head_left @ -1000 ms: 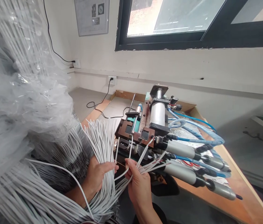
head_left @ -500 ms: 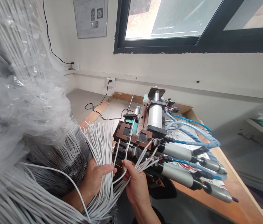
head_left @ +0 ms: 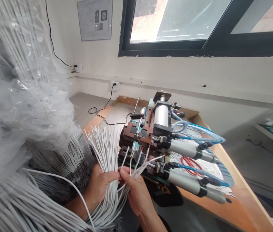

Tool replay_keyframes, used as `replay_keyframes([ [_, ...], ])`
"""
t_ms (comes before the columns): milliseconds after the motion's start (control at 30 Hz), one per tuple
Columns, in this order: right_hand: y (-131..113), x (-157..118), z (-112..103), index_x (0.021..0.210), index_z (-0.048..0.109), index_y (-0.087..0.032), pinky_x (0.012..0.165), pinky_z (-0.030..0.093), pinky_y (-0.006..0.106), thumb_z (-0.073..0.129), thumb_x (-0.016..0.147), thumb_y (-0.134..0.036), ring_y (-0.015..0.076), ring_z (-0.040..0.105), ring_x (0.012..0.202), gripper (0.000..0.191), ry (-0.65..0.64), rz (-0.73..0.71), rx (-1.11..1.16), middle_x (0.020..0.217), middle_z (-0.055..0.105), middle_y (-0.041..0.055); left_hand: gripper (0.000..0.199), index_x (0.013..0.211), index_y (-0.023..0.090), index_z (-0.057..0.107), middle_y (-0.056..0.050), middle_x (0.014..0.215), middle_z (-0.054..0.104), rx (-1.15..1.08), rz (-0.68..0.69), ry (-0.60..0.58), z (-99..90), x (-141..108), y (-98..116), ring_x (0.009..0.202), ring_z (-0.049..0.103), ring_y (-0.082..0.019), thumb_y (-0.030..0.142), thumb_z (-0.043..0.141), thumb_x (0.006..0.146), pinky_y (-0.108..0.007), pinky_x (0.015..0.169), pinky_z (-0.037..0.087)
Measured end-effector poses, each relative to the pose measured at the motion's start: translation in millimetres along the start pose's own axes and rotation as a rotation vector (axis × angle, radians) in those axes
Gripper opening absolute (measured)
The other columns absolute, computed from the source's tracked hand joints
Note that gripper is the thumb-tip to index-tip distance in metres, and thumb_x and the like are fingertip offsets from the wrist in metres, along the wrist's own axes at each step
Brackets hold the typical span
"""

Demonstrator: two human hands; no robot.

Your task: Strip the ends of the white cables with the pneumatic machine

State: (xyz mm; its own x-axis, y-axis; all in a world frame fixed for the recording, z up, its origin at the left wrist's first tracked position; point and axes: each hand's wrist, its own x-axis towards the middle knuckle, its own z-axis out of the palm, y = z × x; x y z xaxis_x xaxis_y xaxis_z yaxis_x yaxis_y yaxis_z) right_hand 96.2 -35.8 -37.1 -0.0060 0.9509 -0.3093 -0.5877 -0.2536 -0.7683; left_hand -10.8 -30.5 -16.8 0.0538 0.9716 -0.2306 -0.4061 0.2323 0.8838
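My left hand [head_left: 100, 183] is closed round a thick bundle of white cables [head_left: 106, 151], their cut ends fanning upward. Close beside it, my right hand [head_left: 136, 190] is closed on a smaller group of white cables [head_left: 141, 166], and its thumb and forefinger meet next to the left thumb. Reddish inner wire shows at a few of these cable ends. Just beyond my hands stands a pneumatic wire-stripping machine [head_left: 138, 133] with brown jaw blocks and an upright silver cylinder [head_left: 161, 115]. Some cable ends overlap the machine's front.
Plastic-wrapped white cables [head_left: 25, 96] are heaped high at the left. Two grey air cylinders [head_left: 185, 149] with blue hoses [head_left: 206, 139] jut right over the wooden-edged bench [head_left: 245, 199]. A black cord [head_left: 106, 106] runs to a wall socket [head_left: 115, 85]. A window [head_left: 170, 24] is above.
My right hand has moved left, up against the left hand. The single cable has come away from the machine's jaws, and the brown blocks and grey cylinders have shifted.
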Motion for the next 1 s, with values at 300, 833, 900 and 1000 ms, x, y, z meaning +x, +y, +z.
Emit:
replay_keyframes([
  [300,10.0,5.8,-4.1,0.07,0.067,-0.014,0.05,0.036,0.025,0.074,0.057,-0.036,0.011,0.045,0.048,0.027,0.304,-0.227,-0.029,0.051,0.055,-0.0031,0.024,0.071,0.013,0.063,0.0,0.059,0.063,-0.019,-0.03,0.079,-0.4,7.1,4.9,0.054,0.058,-0.015,0.015,0.072,0.05,-0.026,0.054,0.046],
  [833,-5.8,23.5,5.7,0.055,0.055,-0.017,0.036,0.035,0.02,0.078,0.05,-0.026,0.0055,0.037,0.036,0.026,0.217,0.074,0.381,0.045,0.049,-0.006,0.017,0.076,0.013,0.062,-0.001,0.07,0.065,-0.05,0.095,-0.012,7.6,10.1,13.8,0.059,0.058,-0.015,0.013,0.065,0.06,-0.028,0.061,0.048],
  [900,-7.0,22.0,7.4,0.054,0.056,-0.016,0.038,0.037,0.021,0.08,0.048,-0.024,0.0058,0.038,0.037,0.026,0.233,0.085,0.398,0.046,0.05,-0.0052,0.022,0.081,0.013,0.063,-0.002,0.074,0.066,-0.03,0.124,0.0,7.2,10.0,12.7,0.063,0.059,-0.016,0.013,0.065,0.059,-0.029,0.064,0.048],
  [1000,-8.8,15.5,10.5,0.059,0.061,-0.015,0.047,0.042,0.024,0.08,0.048,-0.027,0.0093,0.048,0.044,0.025,0.189,0.101,0.353,0.051,0.056,-0.0027,0.029,0.087,0.013,0.064,-0.004,0.081,0.068,0.005,0.141,0.007,7.3,9.9,11.5,0.07,0.06,-0.019,0.013,0.065,0.059,-0.029,0.067,0.048],
])
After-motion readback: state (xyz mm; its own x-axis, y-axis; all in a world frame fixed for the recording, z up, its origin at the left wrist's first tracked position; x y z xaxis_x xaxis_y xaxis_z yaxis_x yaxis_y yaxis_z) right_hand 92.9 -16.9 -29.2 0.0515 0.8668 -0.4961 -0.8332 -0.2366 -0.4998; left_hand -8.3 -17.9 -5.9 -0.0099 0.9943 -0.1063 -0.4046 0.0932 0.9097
